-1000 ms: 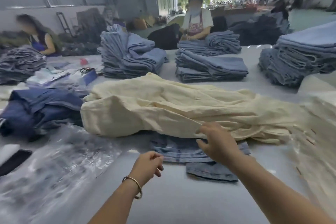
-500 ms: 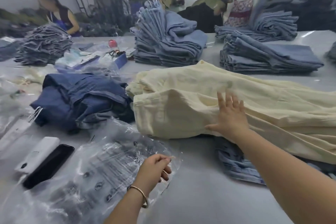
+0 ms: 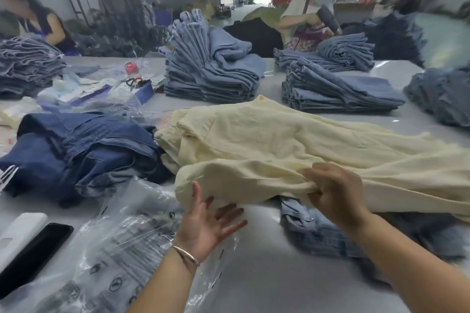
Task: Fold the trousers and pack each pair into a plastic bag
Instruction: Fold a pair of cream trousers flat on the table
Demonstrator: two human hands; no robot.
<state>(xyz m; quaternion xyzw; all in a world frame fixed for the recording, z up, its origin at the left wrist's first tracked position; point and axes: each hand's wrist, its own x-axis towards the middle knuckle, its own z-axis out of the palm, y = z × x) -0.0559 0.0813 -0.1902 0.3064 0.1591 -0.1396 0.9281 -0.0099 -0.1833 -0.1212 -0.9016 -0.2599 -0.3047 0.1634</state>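
Cream trousers [image 3: 292, 142] lie in a long heap across the middle of the grey table [image 3: 267, 274]. My right hand [image 3: 335, 193] grips the near edge of the cream cloth, fingers curled into it. My left hand [image 3: 211, 226] is spread, palm up, at the left end of that edge, its fingertips under the cloth. Light blue jeans [image 3: 320, 231] lie partly hidden under the cream heap. A pile of clear printed plastic bags [image 3: 106, 256] lies at the front left, under my left wrist.
Dark blue jeans [image 3: 84, 150] are heaped at the left. Folded jeans stacks [image 3: 211, 76] [image 3: 338, 91] stand behind, with more at both sides. A black phone [image 3: 33, 254] and a white device [image 3: 17, 234] lie at the near left. Two people work at the far side.
My left hand let go of the plastic bag and moved up to the cream cloth's edge, palm open. My right hand went from lying flat on the cloth to gripping its near edge.
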